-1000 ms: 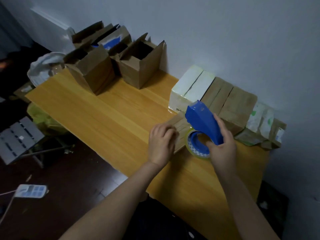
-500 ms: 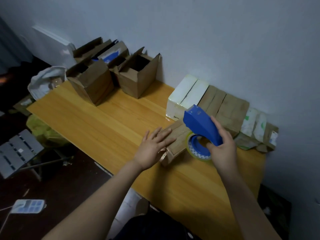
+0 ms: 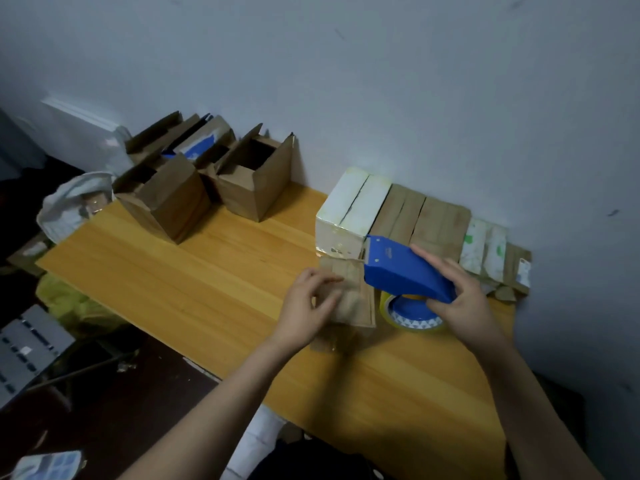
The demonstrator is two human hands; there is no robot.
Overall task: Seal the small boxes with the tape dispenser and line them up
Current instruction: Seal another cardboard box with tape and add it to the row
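Small brown box [image 3: 358, 299] lies on table [image 3: 207, 271], mid-right, just in front of the row of closed boxes [image 3: 429, 223] at the wall. Left hand [image 3: 308, 306] curls its fingers round the box's left side; blurred. Right hand [image 3: 464, 299] grips the blue tape dispenser [image 3: 401, 273], whose nose is over the box's far end, roll low beside it.

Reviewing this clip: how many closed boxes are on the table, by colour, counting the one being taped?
White box: 1
White box with green print: 1
Brown boxes in the row: 3
Brown box held by the left hand, under the tape dispenser in the right hand: 1
Total: 6
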